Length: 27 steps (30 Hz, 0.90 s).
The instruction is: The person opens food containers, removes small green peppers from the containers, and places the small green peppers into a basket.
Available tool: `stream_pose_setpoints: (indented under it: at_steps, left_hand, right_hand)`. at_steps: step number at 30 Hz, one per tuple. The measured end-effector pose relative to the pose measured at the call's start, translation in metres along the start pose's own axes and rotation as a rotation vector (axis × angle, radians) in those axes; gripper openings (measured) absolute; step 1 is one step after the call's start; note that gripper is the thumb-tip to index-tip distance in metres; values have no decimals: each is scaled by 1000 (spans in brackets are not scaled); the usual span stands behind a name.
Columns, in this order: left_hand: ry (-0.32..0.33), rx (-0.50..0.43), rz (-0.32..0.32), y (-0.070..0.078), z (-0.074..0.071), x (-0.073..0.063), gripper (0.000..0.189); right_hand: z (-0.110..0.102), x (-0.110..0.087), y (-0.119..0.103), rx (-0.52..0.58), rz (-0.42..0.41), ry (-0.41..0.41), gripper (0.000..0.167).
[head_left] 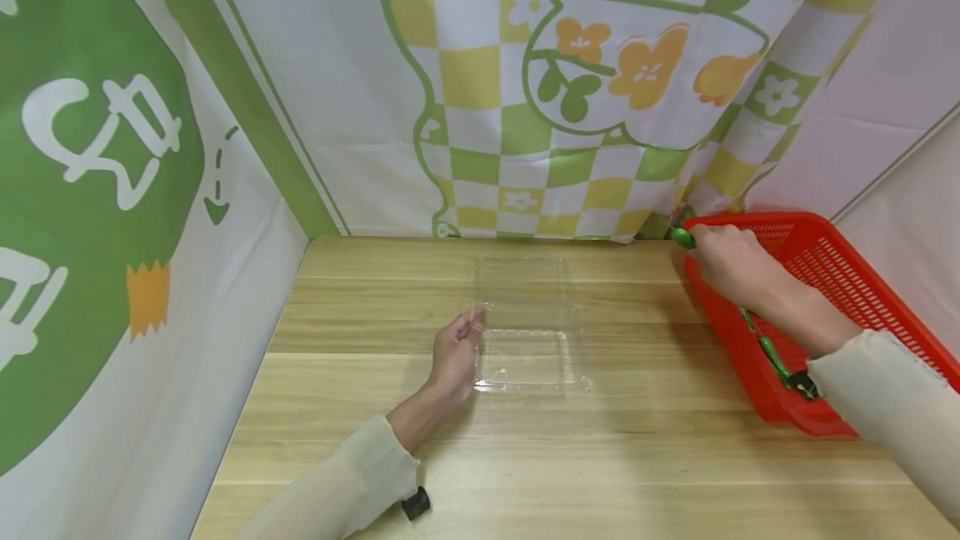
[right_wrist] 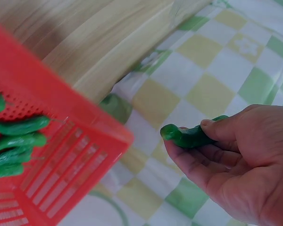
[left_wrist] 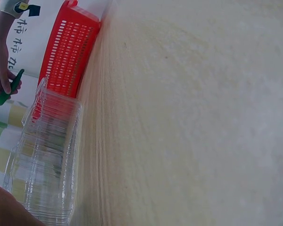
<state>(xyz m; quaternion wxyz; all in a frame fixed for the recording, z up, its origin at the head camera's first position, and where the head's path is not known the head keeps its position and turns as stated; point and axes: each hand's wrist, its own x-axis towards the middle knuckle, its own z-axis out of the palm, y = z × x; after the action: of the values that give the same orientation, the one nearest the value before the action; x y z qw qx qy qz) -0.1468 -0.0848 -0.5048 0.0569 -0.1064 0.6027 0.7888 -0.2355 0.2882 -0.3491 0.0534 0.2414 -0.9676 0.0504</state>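
Observation:
My left hand (head_left: 453,357) is at the left side of an open clear plastic clamshell box (head_left: 567,357), fingers curled at its edge. The box lies on the table with its lid folded back towards the wall. In the left wrist view the box (left_wrist: 42,155) stands beyond part of that hand (left_wrist: 9,209). Above the far left corner of the red basket (head_left: 716,315), my right hand (head_left: 738,265) pinches a green chili pepper (head_left: 682,237). The right wrist view shows this pepper (right_wrist: 191,136) between thumb and fingers. Several more green peppers (right_wrist: 19,141) lie inside the basket.
The red slatted basket stands at the right of the wooden table (head_left: 337,407). Behind the table hangs a checkered, flowered cloth (head_left: 525,140); another printed cloth (head_left: 97,190) lines the left side. A small black object (head_left: 416,503) sits by the left sleeve.

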Motion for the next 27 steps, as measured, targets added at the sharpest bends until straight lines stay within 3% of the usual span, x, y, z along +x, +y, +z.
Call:
stream_pose_setpoints:
  at_steps: [7,17,27]
  left_hand:
    - [14,-10,0,1,1,1,46]
    - [10,-5,12,1,1,0,46]
    - [8,2,13,1,3,-2,46]
  right_hand:
    - [-5,-7,27,7,78,-67,14]
    - [0,-21,79,26,156,-179,25]
    - [5,-34,109,6,162,-244,30]
